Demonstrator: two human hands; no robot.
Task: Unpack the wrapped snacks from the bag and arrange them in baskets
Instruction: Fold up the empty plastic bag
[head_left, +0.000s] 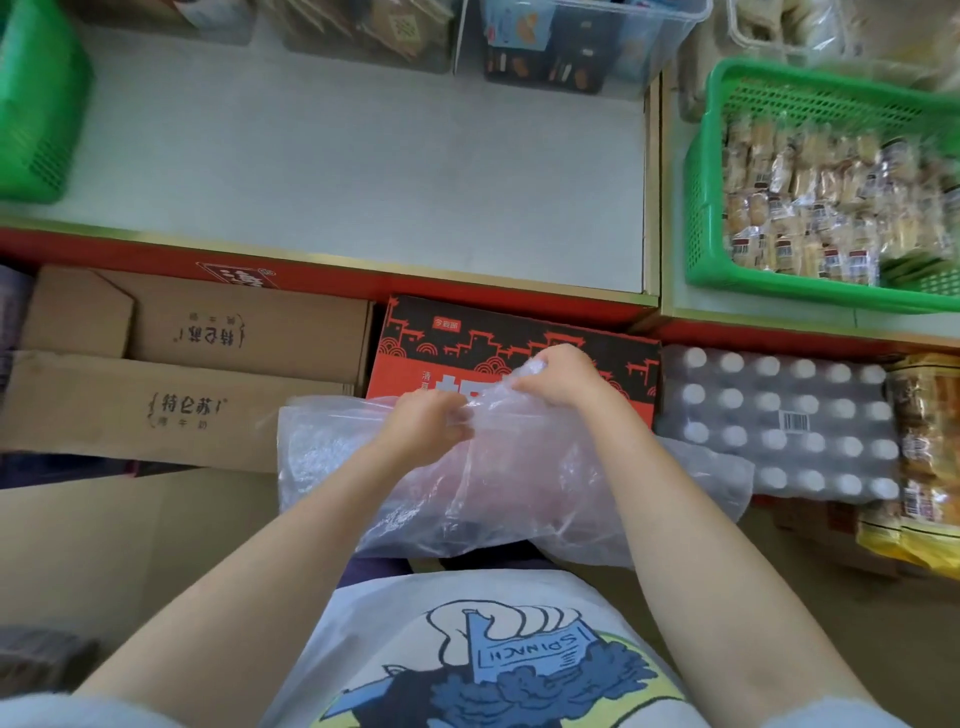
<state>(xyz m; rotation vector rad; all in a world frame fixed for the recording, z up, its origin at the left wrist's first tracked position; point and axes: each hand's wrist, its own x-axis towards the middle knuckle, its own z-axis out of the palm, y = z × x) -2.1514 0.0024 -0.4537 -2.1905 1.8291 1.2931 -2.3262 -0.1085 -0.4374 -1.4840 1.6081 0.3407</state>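
Both hands clamp one clear plastic bag held below the counter's front edge: left hand and right hand each bunch its film. Two green baskets sit on the counter: one basket at the right edge holds wrapped snacks; another occupies the left edge

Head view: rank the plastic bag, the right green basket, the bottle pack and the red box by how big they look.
1. Plastic bag, though it is nearest the camera.
2. Green basket, cut off by the frame, and bottle pack: too alike to rank.
3. Red box, partly hidden by the bag.
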